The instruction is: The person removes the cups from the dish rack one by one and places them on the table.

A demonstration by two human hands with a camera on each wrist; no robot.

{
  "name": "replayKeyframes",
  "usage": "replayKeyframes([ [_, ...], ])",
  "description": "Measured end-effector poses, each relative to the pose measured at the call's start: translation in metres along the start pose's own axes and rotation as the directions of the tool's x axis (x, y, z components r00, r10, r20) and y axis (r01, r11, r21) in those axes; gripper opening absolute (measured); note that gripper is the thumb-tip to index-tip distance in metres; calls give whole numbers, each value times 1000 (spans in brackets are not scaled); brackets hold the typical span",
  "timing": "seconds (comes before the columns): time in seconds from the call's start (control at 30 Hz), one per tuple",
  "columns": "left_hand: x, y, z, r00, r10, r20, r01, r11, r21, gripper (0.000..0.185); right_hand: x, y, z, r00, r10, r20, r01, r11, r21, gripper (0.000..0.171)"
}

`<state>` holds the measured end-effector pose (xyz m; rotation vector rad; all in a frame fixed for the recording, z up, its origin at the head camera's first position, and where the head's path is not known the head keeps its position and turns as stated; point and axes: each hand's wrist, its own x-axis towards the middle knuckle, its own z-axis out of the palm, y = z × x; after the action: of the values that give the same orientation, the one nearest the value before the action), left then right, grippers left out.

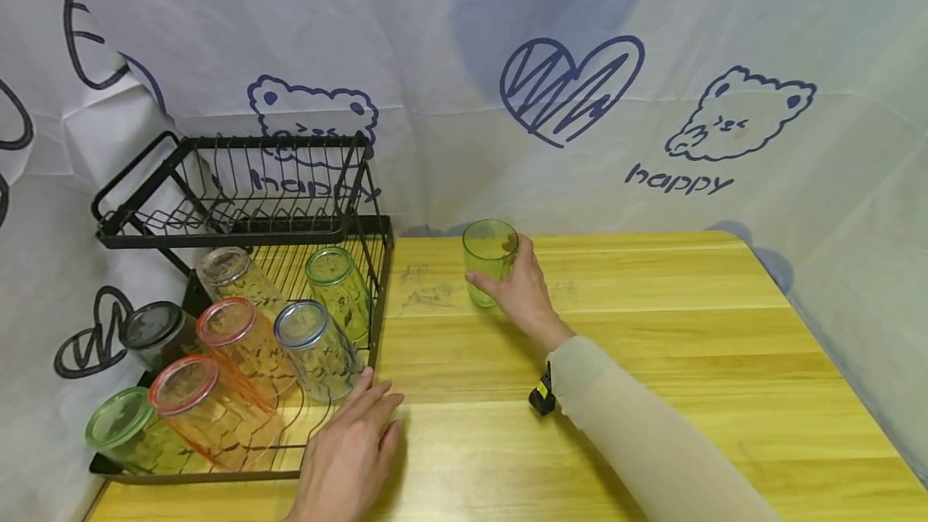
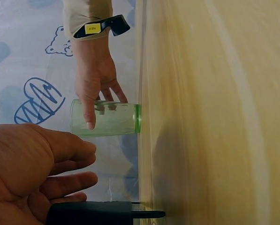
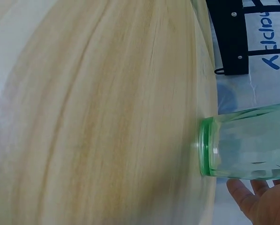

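A green drinking glass (image 1: 487, 252) (image 2: 111, 119) (image 3: 252, 145) stands upright on the wooden table (image 1: 652, 345), at its far side. My right hand (image 1: 518, 288) (image 2: 95, 79) (image 3: 261, 201) grips it from the right, fingers curled round its wall. My left hand (image 1: 355, 441) (image 2: 36, 164) rests flat on the table with its fingers relaxed and holds nothing. It lies beside the front right corner of a black wire dish rack (image 1: 380, 296) (image 2: 107, 213) (image 3: 231, 37).
Several coloured glasses lie tilted in the rack's lower tray, among them a blue-rimmed one (image 1: 315, 345), a red-rimmed one (image 1: 242, 337) and a green one (image 1: 337, 284). The rack's upper plate shelf (image 1: 239, 200) holds nothing. A printed cloth (image 1: 580, 103) hangs behind.
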<state>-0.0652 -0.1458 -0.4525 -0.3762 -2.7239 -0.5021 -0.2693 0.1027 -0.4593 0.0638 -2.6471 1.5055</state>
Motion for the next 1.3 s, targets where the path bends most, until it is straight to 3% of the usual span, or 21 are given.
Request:
replayKeyframes([
  [0.23,0,0,-2,1000,8,5,-8,1000,-21,29,0,0,0,1000,-2,5,2,1000,5,103],
  [0.5,0,1,-8,998,44,-49,-46,998,-42,32,0,1,-3,1000,10,15,-10,1000,9,110],
  [0.7,0,3,-12,1000,16,-23,-17,998,-61,33,-1,-1,-6,1000,0,26,-1,1000,14,109],
  [1.3,1,4,-18,1000,11,4,-11,999,-34,37,-3,-4,-8,1000,1,25,0,1000,-21,105],
])
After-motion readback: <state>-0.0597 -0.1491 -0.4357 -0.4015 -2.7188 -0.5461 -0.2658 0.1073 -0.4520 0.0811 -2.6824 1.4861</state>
